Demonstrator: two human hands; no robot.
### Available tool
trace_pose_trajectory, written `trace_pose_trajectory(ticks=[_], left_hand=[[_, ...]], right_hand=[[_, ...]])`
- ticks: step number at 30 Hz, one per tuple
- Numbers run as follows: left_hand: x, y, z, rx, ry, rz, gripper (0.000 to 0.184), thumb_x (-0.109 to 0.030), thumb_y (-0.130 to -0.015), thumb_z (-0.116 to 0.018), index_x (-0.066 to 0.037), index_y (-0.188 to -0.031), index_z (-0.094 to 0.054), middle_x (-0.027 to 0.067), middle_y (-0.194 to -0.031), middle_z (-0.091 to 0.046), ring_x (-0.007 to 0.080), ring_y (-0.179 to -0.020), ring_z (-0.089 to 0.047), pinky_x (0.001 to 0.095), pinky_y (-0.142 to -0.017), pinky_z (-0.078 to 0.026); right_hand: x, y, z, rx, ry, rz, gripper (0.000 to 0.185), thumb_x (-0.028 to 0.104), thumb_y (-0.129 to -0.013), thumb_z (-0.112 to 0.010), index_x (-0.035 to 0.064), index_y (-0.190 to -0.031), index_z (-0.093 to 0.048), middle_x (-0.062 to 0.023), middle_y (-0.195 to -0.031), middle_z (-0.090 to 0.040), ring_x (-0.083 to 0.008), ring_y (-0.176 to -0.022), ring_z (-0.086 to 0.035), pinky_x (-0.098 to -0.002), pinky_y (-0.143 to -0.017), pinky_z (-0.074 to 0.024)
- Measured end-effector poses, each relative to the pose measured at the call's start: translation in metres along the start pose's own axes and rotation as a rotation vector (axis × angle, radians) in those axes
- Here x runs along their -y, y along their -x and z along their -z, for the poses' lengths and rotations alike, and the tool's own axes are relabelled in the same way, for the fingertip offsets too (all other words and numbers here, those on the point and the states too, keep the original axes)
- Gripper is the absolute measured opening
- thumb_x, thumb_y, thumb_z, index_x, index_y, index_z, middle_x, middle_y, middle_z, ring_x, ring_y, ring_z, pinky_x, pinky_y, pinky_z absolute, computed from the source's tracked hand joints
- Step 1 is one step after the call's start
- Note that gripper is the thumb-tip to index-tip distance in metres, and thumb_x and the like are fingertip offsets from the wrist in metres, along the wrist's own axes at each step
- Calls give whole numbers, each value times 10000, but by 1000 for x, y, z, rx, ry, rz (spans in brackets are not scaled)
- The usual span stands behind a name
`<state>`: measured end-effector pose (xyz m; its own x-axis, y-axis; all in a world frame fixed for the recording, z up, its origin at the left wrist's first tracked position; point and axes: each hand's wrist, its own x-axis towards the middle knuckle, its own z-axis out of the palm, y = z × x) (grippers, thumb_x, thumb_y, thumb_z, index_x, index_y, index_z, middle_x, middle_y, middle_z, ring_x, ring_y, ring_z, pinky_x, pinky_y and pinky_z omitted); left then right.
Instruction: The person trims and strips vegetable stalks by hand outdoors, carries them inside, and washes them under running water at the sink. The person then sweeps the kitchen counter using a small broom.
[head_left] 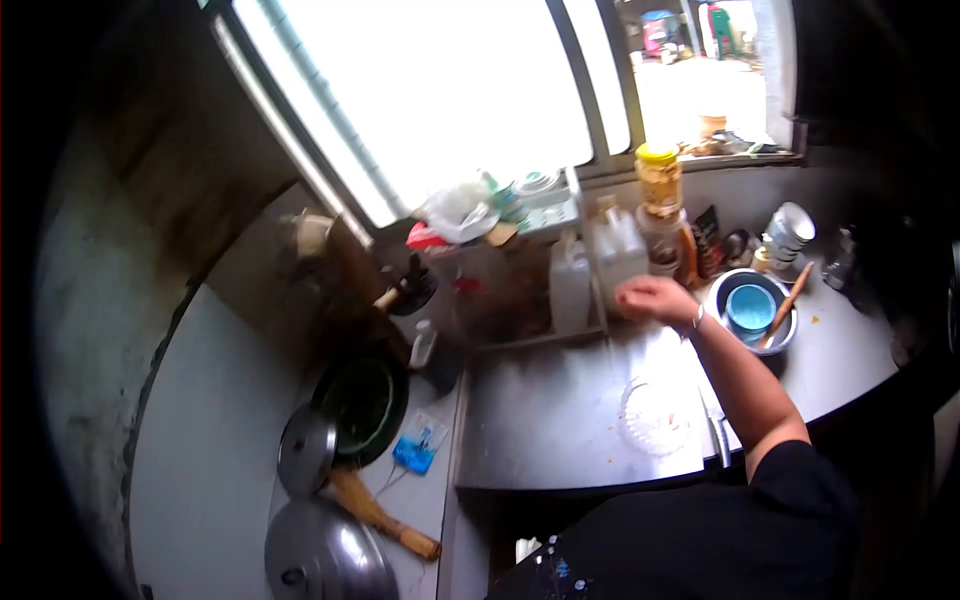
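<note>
My right hand (pixel 655 299) reaches over the back of the metal countertop (pixel 540 410), in front of a whitish plastic jug (pixel 620 245). Its fingers look curled together; whether anything is in them is hidden. A bracelet circles the wrist. Below the hand lies a clear glass plate (pixel 655 415) with small bits on it. A knife (pixel 720 440) rests beside the plate, partly under my forearm. To the right of the forearm stands a metal pot (pixel 715 300) holding a blue bowl (pixel 750 308) and a wooden-handled utensil (pixel 790 300). My left hand is out of view.
A yellow-lidded jar (pixel 658 180), bottles and stacked bowls (pixel 790 228) line the back under the window. Another jug (pixel 570 285) stands left of my hand. Farther left are a dark green basin (pixel 360 405), a large metal lid (pixel 325 555), a wooden-handled tool (pixel 385 515) and a blue packet (pixel 415 450).
</note>
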<state>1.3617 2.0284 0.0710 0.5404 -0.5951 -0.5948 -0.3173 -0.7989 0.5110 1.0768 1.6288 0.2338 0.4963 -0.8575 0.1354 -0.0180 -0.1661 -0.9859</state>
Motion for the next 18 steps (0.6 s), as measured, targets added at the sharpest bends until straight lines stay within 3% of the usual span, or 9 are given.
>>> trace_pose_trajectory(ticks=[2, 5, 8, 10, 16, 18], left_hand=[[17, 13, 0, -13, 16, 29, 419, -283, -700, -637, -26, -1024, -567, 179, -900, -619, 299, -894, -590, 343, -767, -440], [35, 27, -3, -14, 23, 56, 419, -285, -700, -635, -26, -1022, -568, 180, -900, -618, 301, -894, -590, 344, -768, -440], [40, 35, -3, -10, 22, 77, 419, -288, -700, -633, -26, -1021, -569, 180, -899, -618, 303, -894, -589, 345, -768, -440], [40, 39, -1, -8, 15, 86, 419, -289, -699, -632, -26, -1020, -569, 180, -899, -618, 304, -894, -589, 345, -768, -440], [29, 52, 9, -19, -25, 116, 419, -294, -699, -629, -27, -1016, -571, 181, -898, -618, 307, -895, -588, 346, -768, -439], [21, 55, 16, -34, -51, 125, 419, -296, -699, -628, -27, -1015, -571, 181, -897, -618, 308, -895, -588, 347, -768, -439]], right_hand=[[-60, 32, -24, 19, 425, -34, 307, 222, -767, -629, 37, -1011, -597, -73, -878, -635, -140, -785, -593, -260, -722, -472], [-132, 75, -22, -108, 531, -254, 332, 246, -746, -623, 49, -1012, -601, -152, -971, -610, -244, -882, -586, -309, -800, -455], [-154, 112, -11, -228, 854, -378, 364, 268, -738, -610, 60, -1036, -589, -193, -1035, -570, -323, -971, -535, -347, -880, -411], [-154, 129, -7, -220, 1013, -463, 413, 261, -728, -624, 61, -1080, -546, -190, -1080, -542, -322, -997, -518, -360, -883, -404], [-171, 152, -16, -222, 999, -685, 502, 246, -738, -612, 71, -1178, -448, -200, -1066, -552, -328, -1001, -528, -381, -872, -415], [-190, 154, -17, -237, 972, -754, 533, 227, -732, -625, 78, -1198, -413, -172, -977, -595, -339, -942, -556, -382, -839, -434]])
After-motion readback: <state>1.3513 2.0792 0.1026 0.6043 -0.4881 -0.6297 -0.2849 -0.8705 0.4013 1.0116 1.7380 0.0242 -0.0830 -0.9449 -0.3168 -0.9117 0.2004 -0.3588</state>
